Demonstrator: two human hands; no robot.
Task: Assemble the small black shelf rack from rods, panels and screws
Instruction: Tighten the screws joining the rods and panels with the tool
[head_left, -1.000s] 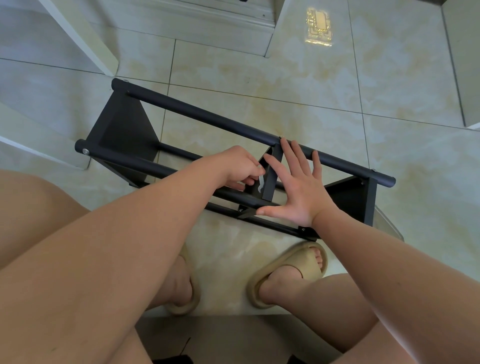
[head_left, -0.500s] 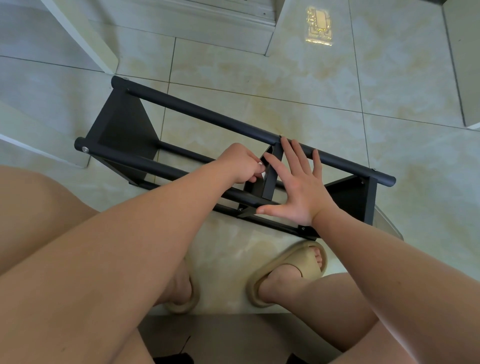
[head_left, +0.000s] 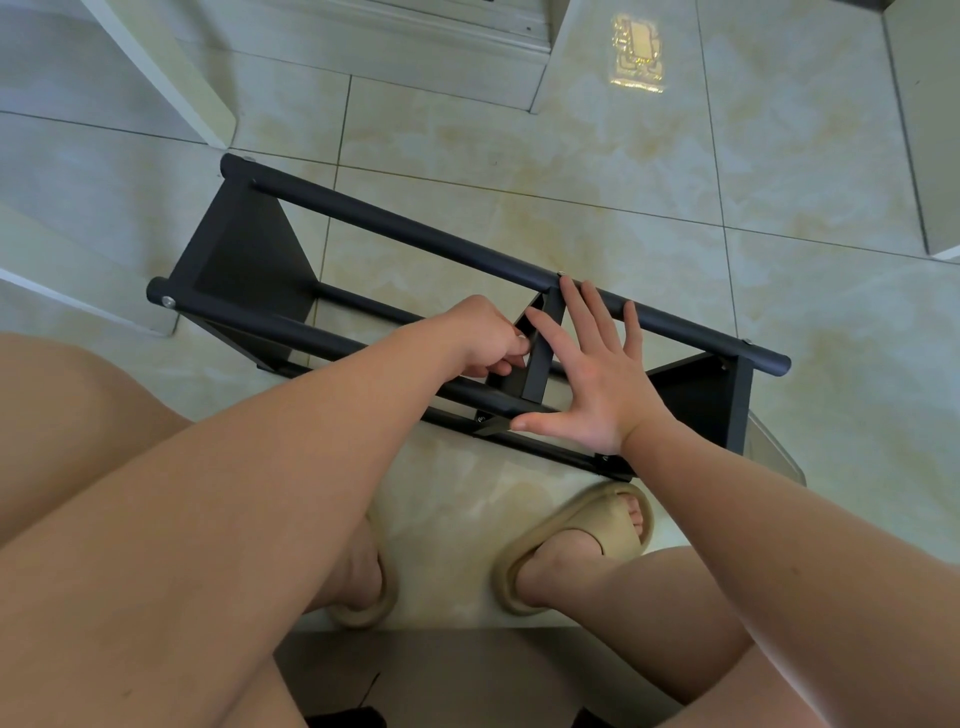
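Matt black metal rack w/ glossy tile floor.

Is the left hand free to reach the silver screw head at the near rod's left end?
Probably yes: the screw head faces outward, uncovered, but the left hand seems to pinch the middle panel and must let go first.

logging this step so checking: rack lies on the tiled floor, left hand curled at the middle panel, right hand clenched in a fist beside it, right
Not the fist. The head view shows the right hand open, fingers straight and spread, beside the middle panel. The rest holds: the rack lies on the tiled floor and the left hand is curled at that panel.
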